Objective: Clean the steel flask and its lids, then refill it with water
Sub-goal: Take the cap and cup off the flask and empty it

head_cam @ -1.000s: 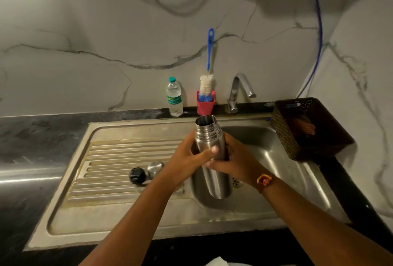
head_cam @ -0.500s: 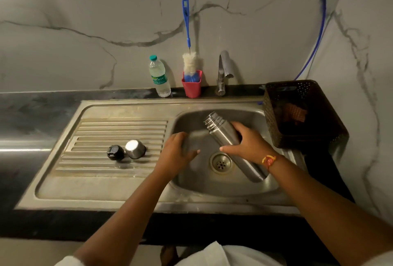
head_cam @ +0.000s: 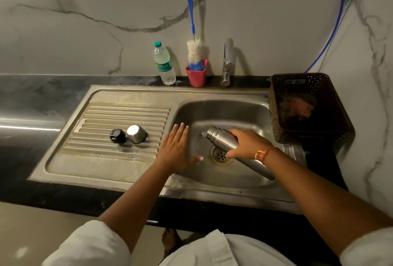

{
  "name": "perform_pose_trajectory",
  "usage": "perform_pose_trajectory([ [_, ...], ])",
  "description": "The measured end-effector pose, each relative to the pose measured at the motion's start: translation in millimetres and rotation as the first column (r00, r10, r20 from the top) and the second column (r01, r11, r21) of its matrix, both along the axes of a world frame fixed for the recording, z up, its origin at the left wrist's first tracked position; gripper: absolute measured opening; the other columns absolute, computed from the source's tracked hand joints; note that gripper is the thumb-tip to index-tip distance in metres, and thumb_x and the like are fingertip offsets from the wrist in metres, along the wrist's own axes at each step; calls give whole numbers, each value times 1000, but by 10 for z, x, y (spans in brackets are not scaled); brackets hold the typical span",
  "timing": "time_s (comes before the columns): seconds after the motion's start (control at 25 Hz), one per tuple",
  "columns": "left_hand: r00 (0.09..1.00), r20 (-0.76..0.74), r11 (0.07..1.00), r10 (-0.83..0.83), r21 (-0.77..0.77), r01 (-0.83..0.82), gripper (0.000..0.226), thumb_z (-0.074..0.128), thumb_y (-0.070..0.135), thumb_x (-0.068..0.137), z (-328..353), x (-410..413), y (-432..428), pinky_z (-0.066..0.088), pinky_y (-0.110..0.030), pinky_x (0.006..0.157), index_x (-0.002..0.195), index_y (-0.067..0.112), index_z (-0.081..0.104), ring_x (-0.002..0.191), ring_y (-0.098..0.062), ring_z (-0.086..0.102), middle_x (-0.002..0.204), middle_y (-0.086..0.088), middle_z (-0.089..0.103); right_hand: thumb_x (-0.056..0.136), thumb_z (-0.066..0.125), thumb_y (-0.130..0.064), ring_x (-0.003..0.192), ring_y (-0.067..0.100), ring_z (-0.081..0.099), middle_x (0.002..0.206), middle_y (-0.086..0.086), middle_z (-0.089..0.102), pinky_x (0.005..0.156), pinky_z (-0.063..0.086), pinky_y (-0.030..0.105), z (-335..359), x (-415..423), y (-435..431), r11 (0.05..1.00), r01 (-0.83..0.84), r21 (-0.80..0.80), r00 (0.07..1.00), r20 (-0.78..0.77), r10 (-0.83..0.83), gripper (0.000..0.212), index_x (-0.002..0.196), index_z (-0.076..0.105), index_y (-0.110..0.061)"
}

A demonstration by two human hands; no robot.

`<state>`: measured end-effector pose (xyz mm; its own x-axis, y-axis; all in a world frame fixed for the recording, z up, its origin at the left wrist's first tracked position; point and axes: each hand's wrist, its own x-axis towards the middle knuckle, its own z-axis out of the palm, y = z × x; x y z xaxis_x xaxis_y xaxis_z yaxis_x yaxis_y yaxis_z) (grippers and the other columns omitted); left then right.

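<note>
A steel flask [head_cam: 225,141] is held tilted over the sink basin [head_cam: 223,112], its open mouth angled down and to the left above the drain [head_cam: 221,155]. It is clasped around its middle by the right hand [head_cam: 247,143], whose grip is closed on the body. The left hand [head_cam: 175,151] is spread flat, fingers wide, at the basin's left edge, holding nothing. On the ribbed drainboard [head_cam: 102,149], a black lid [head_cam: 117,136] and a steel cap [head_cam: 136,134] are set just beside each other. Behind the sink, a water bottle [head_cam: 164,64], a bottle brush [head_cam: 192,32] in a red cup [head_cam: 196,76] and the tap [head_cam: 228,61] are lined along the bench [head_cam: 32,100]. A dark basket [head_cam: 308,108] is seen at right.
</note>
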<state>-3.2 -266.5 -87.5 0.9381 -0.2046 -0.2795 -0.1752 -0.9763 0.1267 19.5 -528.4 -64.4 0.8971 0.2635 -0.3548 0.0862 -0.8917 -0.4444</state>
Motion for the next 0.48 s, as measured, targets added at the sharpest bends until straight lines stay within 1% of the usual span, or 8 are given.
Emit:
perform_pose_trajectory([
  [0.12, 1000, -20, 999, -14, 35, 15, 116, 32, 86, 83, -19, 0, -20, -11, -41, 123, 161, 14, -13, 155, -23, -21, 170, -6, -19, 54, 72, -58, 85, 14, 61, 103, -7, 65, 73, 57, 36, -15, 16, -31, 1000, -3, -25, 1000, -14, 3, 73, 120, 56, -33],
  [0.24, 1000, -24, 999, -17, 52, 18, 120, 13, 92, 73, -53, 36, -23, -14, -39, 120, 161, 15, -13, 154, -23, -22, 170, -6, -18, 53, 73, -59, 84, 14, 62, 100, -7, 65, 73, 57, 36, -12, 29, -58, 999, -8, -31, 1000, -18, 8, 72, 118, 57, -32],
  [0.28, 1000, -20, 998, -19, 52, 20, 120, 9, 92, 72, -65, 44, -21, -14, -39, 119, 161, 15, -13, 154, -22, -22, 170, -6, -18, 52, 73, -59, 84, 13, 62, 99, -7, 64, 72, 57, 35, -7, 32, -64, 999, -6, -32, 1000, -14, 6, 72, 117, 57, -32],
  [0.4, 999, -9, 998, -36, 58, 37, 118, 6, 90, 73, -92, 57, -26, -14, -38, 119, 161, 14, -12, 153, -21, -23, 170, -6, -17, 52, 73, -58, 83, 13, 61, 98, -8, 64, 71, 56, 34, 19, 23, -68, 1000, -4, -30, 1000, -5, 4, 68, 113, 58, -32],
  [0.48, 999, -8, 996, -50, 68, 50, 114, 8, 89, 76, -97, 70, -34, -13, -39, 121, 161, 15, -12, 149, -18, -28, 170, -6, -17, 53, 74, -56, 82, 13, 61, 97, -8, 64, 69, 56, 33, 37, 15, -68, 1000, -8, -26, 1000, -3, 8, 65, 112, 58, -32],
])
